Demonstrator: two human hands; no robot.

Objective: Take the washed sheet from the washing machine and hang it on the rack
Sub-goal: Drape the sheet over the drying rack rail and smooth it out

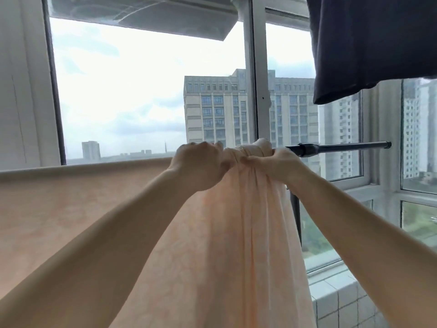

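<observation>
Large window (146,91) (overcast daylight) facing tower blocks (212,107); white tiled sill (340,301) below

Peach sheet (248,233) draped over black rack bar (340,147), spread flat leftward, bunched at right

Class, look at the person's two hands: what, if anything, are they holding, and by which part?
Both the left hand and right hand grip the peach sheet at its bunched top, where it drapes over the black rack bar.

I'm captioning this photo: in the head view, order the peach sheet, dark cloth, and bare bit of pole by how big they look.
1. Peach sheet, largest, though nearest the camera.
2. Dark cloth, cut off by the frame.
3. Bare pole, smallest.
</observation>
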